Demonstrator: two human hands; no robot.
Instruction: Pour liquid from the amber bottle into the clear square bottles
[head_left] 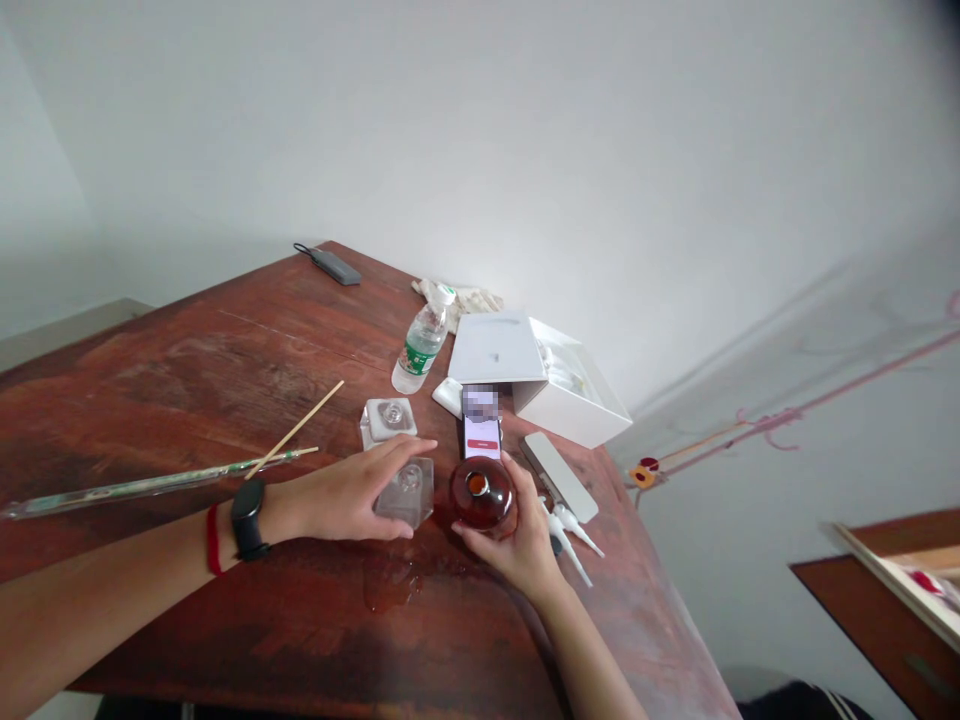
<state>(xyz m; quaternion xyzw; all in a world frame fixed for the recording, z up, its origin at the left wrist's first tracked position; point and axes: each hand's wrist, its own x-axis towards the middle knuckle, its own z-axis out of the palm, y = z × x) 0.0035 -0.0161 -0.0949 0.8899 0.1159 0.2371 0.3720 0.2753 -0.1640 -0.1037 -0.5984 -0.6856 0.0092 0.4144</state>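
Observation:
My right hand is wrapped round a round amber glass bottle, which stands upright with its neck uncapped. To the left, my left hand is spread with thumb and fingers apart beside a clear square bottle; I cannot tell whether it touches it. A second clear square bottle stands just behind, partly covered by my left fingers. Beyond the amber bottle lies a phone with its screen lit. White pump heads lie to the right of my right hand.
A water bottle with a green label stands behind the clear bottles. Farther back are a white box and a grey device. Wooden sticks lie at left, a pale flat case at right. Spilled liquid wets the wooden table.

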